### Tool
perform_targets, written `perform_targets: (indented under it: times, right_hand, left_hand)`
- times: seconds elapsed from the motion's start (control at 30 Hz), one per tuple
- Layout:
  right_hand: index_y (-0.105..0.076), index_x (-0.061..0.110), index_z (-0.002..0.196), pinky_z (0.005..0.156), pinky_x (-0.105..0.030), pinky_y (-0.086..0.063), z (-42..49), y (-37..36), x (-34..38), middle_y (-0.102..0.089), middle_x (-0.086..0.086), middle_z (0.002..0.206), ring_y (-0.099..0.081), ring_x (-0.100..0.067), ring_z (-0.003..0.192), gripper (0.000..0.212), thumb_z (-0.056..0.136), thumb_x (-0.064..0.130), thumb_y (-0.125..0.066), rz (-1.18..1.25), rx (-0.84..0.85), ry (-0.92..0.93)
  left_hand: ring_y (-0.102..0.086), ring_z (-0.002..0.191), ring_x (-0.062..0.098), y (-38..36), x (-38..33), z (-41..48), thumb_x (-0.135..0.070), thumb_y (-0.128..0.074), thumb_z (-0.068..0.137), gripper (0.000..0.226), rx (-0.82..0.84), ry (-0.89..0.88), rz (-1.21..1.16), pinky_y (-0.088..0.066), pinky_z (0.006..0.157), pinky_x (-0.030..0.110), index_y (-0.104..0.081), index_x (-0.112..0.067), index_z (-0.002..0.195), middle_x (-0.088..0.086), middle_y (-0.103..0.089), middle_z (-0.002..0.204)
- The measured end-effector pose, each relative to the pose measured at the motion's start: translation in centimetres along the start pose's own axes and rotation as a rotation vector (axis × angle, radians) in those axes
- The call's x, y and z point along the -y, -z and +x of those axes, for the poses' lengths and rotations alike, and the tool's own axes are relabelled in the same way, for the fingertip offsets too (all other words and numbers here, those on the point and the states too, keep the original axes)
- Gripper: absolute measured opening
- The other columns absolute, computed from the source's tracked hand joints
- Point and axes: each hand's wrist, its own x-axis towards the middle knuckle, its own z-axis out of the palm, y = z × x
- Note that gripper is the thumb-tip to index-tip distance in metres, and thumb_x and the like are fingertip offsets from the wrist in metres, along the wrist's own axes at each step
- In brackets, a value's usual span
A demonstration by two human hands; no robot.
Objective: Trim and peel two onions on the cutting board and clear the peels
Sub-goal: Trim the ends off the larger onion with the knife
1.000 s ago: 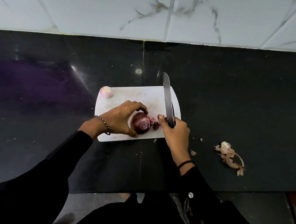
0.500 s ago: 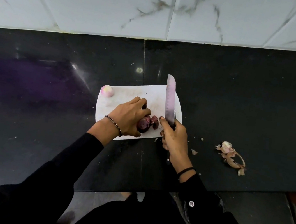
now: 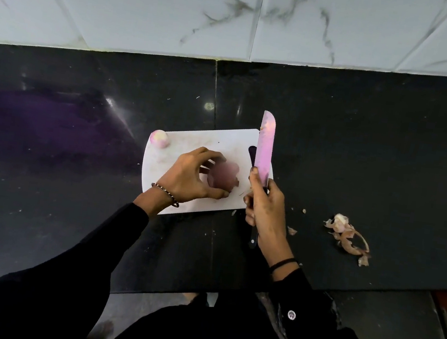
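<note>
**A:** Which step is this?

**B:** The second onion, I'd judge. The peeled onion (image 3: 159,138) sits pale and bare at the far-left corner of the cutting board (image 3: 192,139). The red onion (image 3: 222,177) lies mid-board with dark skin on it (it's blurred, so I can't tell how much is trimmed).

**A:** And the hands?

**B:** The left hand (image 3: 190,177) curls round the red onion, thumb on the near side, fingers over the far side. The right hand (image 3: 265,206) is wrapped round the handle of the knife (image 3: 264,149). The blade points away, flat side up, over the board's right edge and off the onion.

**A:** Next?

**B:** Probably catching the skin and stripping it. That calls for a steady left grip and the blade kept clear of the fingers. The peels (image 3: 348,237) on the counter (image 3: 68,220), well right of the board, have yet to be cleared.
</note>
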Motion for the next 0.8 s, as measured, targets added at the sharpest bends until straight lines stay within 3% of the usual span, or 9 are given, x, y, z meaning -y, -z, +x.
perform_targets:
  times: [0.13,0.27,0.37,0.43,0.6,0.8]
  right_hand:
    - [-0.060,0.015,0.106,0.041,-0.022,-0.034,-0.5,0.5,-0.3,-0.053,-0.004,0.071,-0.041,-0.007,0.049,0.038,0.097,0.051,-0.057,-0.032,-0.002,0.007]
    - [-0.057,0.013,0.104,0.043,-0.022,-0.038,-1.1,0.4,-0.5,-0.053,-0.005,0.071,-0.045,-0.007,0.050,0.032,0.101,0.045,-0.053,-0.175,0.036,0.020]
    - [-0.055,0.022,0.097,0.048,-0.023,-0.042,-1.8,0.1,-0.5,-0.056,0.000,0.069,-0.050,-0.004,0.051,0.024,0.104,0.043,-0.047,-0.296,0.090,0.063]
    - [-0.055,0.026,0.095,0.052,-0.024,-0.045,-2.3,-0.1,-0.5,-0.058,0.000,0.070,-0.053,-0.006,0.054,0.022,0.105,0.042,-0.044,-0.392,0.099,0.117]
    - [-0.055,0.021,0.104,0.050,-0.026,-0.047,-3.8,-0.4,-0.5,-0.060,-0.003,0.073,-0.055,-0.007,0.056,0.025,0.107,0.039,-0.037,-0.568,0.121,0.238]
    - [-0.051,0.019,0.111,0.049,-0.022,-0.039,-4.6,-0.9,-1.0,-0.054,0.004,0.066,-0.052,-0.006,0.052,0.027,0.109,0.038,-0.032,-0.734,0.111,0.284]
  left_hand:
    - [-0.065,0.094,0.011,0.4,0.8,-0.2,-0.031,-0.095,0.058,0.069,-0.026,0.100,-0.124,-0.055,0.085,0.027,-0.053,-0.032,0.113,-0.008,-0.064,0.111]
    - [-0.063,0.102,0.005,1.0,1.2,-0.3,-0.028,-0.094,0.063,0.074,0.075,0.105,-0.137,-0.051,0.093,0.022,-0.052,-0.027,0.124,-0.013,-0.059,0.120]
    - [-0.056,0.110,-0.006,1.3,1.5,-0.4,-0.026,-0.093,0.065,0.075,0.121,0.087,-0.121,-0.044,0.099,0.012,-0.054,-0.024,0.130,-0.012,-0.059,0.122]
    - [-0.056,0.112,-0.004,1.5,1.7,-0.5,-0.025,-0.092,0.066,0.073,0.136,0.085,-0.118,-0.042,0.097,0.009,-0.055,-0.025,0.129,-0.011,-0.059,0.122]
    - [-0.058,0.101,-0.004,1.6,1.8,-0.8,-0.027,-0.092,0.066,0.070,0.113,0.070,-0.080,-0.046,0.092,0.016,-0.054,-0.026,0.124,-0.013,-0.062,0.116]
    - [-0.055,0.098,-0.010,1.0,1.2,-0.8,-0.030,-0.091,0.067,0.072,0.076,0.007,-0.030,-0.042,0.087,0.010,-0.055,-0.021,0.129,-0.011,-0.062,0.116]
